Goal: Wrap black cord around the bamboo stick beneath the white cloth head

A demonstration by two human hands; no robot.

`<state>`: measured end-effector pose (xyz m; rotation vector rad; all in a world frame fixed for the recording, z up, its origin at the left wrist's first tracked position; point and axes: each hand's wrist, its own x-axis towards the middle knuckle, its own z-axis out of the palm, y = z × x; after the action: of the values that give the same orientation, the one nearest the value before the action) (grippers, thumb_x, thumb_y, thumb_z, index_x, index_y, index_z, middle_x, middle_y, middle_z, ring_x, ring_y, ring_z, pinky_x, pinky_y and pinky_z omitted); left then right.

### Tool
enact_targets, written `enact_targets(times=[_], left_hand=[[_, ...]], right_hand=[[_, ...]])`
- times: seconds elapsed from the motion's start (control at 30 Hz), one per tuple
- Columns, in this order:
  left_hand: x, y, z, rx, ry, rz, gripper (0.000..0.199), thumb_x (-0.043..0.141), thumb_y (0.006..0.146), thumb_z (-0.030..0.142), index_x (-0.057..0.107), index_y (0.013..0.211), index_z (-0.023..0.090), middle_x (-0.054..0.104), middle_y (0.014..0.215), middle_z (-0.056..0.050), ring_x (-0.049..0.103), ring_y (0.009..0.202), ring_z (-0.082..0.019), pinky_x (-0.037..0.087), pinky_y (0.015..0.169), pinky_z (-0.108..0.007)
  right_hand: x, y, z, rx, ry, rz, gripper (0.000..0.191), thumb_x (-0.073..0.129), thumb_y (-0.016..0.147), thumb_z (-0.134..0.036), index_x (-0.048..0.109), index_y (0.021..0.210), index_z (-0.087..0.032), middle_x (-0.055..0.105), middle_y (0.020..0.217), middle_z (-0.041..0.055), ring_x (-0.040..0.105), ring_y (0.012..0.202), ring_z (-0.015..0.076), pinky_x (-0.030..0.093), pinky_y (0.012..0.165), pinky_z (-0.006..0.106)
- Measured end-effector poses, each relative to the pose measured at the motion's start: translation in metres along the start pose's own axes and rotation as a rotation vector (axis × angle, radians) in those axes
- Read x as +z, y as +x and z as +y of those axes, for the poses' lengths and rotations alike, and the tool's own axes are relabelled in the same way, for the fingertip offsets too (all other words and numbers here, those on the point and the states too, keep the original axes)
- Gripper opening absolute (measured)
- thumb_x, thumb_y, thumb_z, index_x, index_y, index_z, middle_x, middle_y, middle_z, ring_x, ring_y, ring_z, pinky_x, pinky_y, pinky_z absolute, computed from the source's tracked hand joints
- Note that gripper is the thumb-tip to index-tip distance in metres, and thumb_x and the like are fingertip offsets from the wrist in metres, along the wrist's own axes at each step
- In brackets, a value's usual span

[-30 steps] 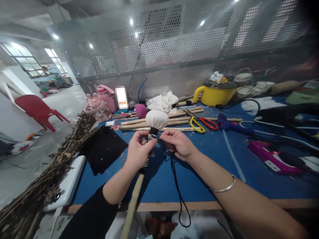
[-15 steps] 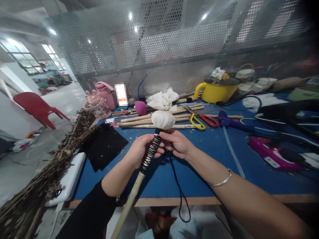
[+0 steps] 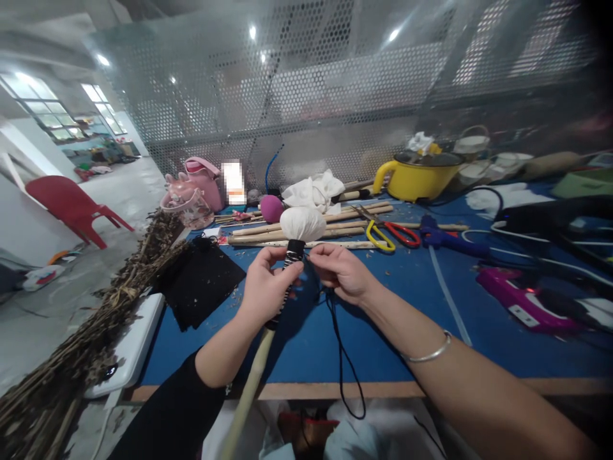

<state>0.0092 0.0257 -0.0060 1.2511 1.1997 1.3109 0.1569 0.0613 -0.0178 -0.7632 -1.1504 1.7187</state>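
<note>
A pale wooden stick (image 3: 251, 390) with a round, white cloth-covered head (image 3: 302, 223) slants up from the lower left. Black cord is wound round its upper part over white material, with a solid black band (image 3: 295, 248) just below the head. My left hand (image 3: 268, 284) wraps round this wound section, thumb across the front. To the right of the band, my right hand (image 3: 342, 271) pinches the black cord (image 3: 341, 348), whose loose length hangs in a loop past the table edge. The cord between stick and right fingers is barely visible.
Behind lie wooden sticks (image 3: 258, 237), scissors (image 3: 380, 236) with yellow and red handles, and a blue glue gun (image 3: 447, 238). A yellow pot (image 3: 421, 179) stands at the back. Black cloth (image 3: 205, 278) lies left, a magenta power strip (image 3: 527, 300) right.
The stick's head has moved left and slightly toward me. My left hand has turned, its thumb now over the windings. My right hand has drawn slightly away from the stick.
</note>
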Motion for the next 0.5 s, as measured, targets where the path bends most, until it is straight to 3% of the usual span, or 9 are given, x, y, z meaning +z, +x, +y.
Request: enact_targets(times=[0.27, 0.4, 0.5], left_hand=[[-0.0004, 0.0010, -0.0018, -0.036, -0.129, -0.015, 0.038, 0.070, 0.063, 0.032, 0.050, 0.092, 0.017, 0.058, 0.075, 0.001, 0.057, 0.051, -0.009, 0.044, 0.037, -0.019], [-0.0020, 0.0035, -0.0006, -0.185, -0.285, -0.161, 0.036, 0.071, 0.063, 0.032, 0.051, 0.089, 0.015, 0.057, 0.059, 0.003, 0.057, 0.048, -0.010, 0.045, 0.041, -0.018], [-0.0033, 0.0045, 0.0001, -0.330, -0.376, -0.266, 0.033, 0.070, 0.065, 0.034, 0.054, 0.086, 0.014, 0.062, 0.063, -0.002, 0.058, 0.050, -0.010, 0.049, 0.049, -0.020]], right_hand=[[0.0020, 0.0005, -0.0013, -0.029, 0.017, 0.056, 0.032, 0.076, 0.057, -0.035, 0.051, 0.063, -0.016, 0.032, 0.041, -0.0101, 0.019, 0.032, 0.0013, 0.009, 0.032, 0.017], [0.0008, 0.0026, 0.0017, -0.005, 0.059, 0.047, 0.033, 0.076, 0.058, -0.035, 0.052, 0.069, -0.016, 0.033, 0.043, -0.0105, 0.017, 0.032, 0.0007, 0.007, 0.032, 0.017], [-0.0022, 0.0026, 0.0036, 0.065, 0.110, -0.024, 0.034, 0.076, 0.058, -0.036, 0.054, 0.072, -0.015, 0.034, 0.043, -0.0099, 0.015, 0.034, 0.0002, 0.005, 0.033, 0.017]])
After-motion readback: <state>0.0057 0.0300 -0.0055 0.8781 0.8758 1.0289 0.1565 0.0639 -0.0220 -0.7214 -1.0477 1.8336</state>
